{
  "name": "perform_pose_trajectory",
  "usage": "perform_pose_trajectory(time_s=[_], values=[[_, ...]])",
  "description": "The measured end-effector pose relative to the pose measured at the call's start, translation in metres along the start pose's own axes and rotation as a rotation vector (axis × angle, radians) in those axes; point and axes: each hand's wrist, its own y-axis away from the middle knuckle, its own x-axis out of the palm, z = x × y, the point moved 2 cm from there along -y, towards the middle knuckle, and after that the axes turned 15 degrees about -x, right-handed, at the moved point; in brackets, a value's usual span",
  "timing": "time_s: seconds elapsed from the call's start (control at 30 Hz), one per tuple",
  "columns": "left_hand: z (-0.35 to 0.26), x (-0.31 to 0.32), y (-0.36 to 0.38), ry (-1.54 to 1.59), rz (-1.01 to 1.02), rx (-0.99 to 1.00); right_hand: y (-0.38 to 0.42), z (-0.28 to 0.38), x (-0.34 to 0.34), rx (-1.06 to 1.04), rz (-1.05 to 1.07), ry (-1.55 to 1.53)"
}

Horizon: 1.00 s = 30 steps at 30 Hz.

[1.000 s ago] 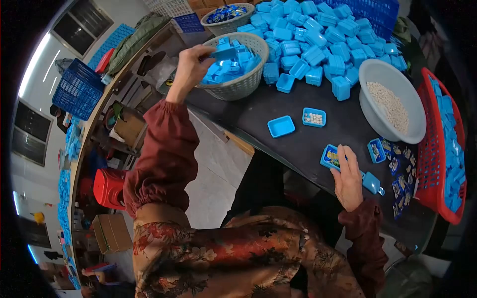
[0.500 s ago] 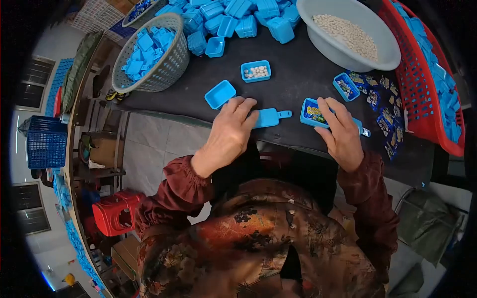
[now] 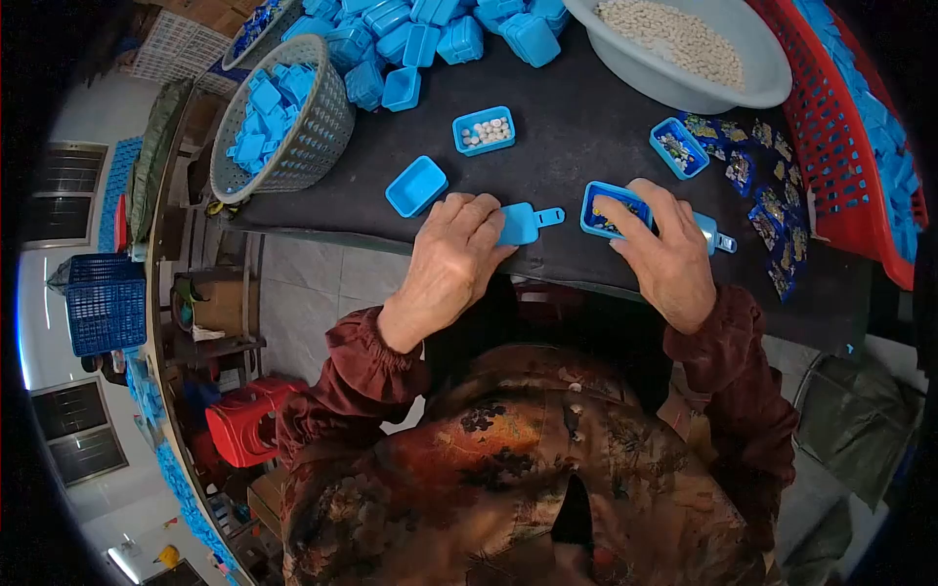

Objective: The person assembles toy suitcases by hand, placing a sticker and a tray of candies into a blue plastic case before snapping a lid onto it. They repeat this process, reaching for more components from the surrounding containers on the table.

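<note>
Left hand (image 3: 451,259) has come from the grey basket (image 3: 318,132) to the table (image 3: 576,146) with a flat blue piece (image 3: 518,225); right hand (image 3: 669,256) now dips its fingers deeper into the packet box (image 3: 592,229). Left hand narrow, curled over the piece, its tabbed end poking out to the right; exact grip hidden. Right hand part-open, over the box; cannot tell whether it pinches anything.

Done so far: packet box holds printed blue wrapping; pellet box (image 3: 484,146), beyond the left hand, has white pellets; mixed box (image 3: 679,148), beyond the right hand, holds small bits. Left undone: the near box (image 3: 417,186), just ahead of the left hand, stands unfilled. All four are uncovered. Loose packets (image 3: 772,217) lie right of the right hand.
</note>
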Motion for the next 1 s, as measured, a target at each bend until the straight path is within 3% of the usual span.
perform_pose_trajectory(time_s=[0.17,0.27,0.43,0.5,0.77,0.83,0.93,1.0], values=[[0.002,-0.007,-0.007,0.137,0.137,0.01,0.0,-0.002,-0.002,0.008,0.03,0.01],[-0.002,-0.009,-0.012,0.132,0.116,0.009,0.0,-0.003,-0.003,0.036,0.06,-0.074],[-0.029,-0.019,-0.035,0.326,0.016,0.013,0.005,-0.006,0.002,0.165,-0.16,-0.285],[-0.039,-0.012,-0.046,0.398,0.031,0.191,0.007,-0.007,0.002,0.219,-0.162,-0.309],[-0.049,0.011,-0.062,0.334,0.134,0.273,0.009,-0.011,0.004,0.295,-0.224,-0.378],[-0.048,0.013,-0.06,0.429,0.172,0.187,0.008,-0.012,0.003,0.373,-0.26,-0.47],[-0.045,0.011,-0.064,0.378,0.194,0.235,0.011,-0.016,0.001,0.456,-0.2,-0.473],[-0.046,0.009,-0.067,0.406,0.201,0.25,0.013,-0.02,0.004,0.403,-0.232,-0.429]])
